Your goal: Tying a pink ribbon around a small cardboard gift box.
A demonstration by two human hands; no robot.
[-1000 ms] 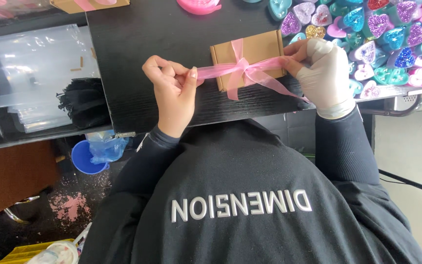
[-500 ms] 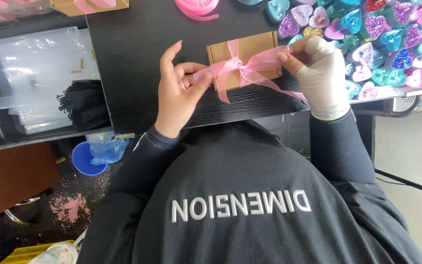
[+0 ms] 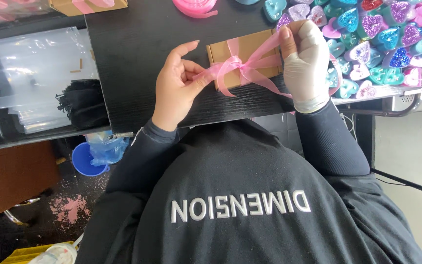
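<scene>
A small brown cardboard box [image 3: 250,46] lies on the black table [image 3: 137,49], wrapped with a sheer pink ribbon [image 3: 262,51] tied in a bow [image 3: 240,66] at its front edge. My bare left hand [image 3: 176,90] pinches the bow's left loop between thumb and fingers, just left of the box. My right hand [image 3: 306,63], in a white glove, rests at the box's right end and grips the ribbon's right side. A loose ribbon tail hangs over the table's front edge.
Several glittery heart-shaped pieces [image 3: 377,44] fill a tray at the right. A pink ribbon roll [image 3: 196,6] and another brown box [image 3: 86,5] lie at the back. Clear plastic bags [image 3: 35,73] and a black bundle [image 3: 81,102] sit at the left, a blue cup [image 3: 86,159] below.
My left hand has closed its fingers on the bow loop after spreading them. My right hand has slid up along the box's right end, pulling the ribbon.
</scene>
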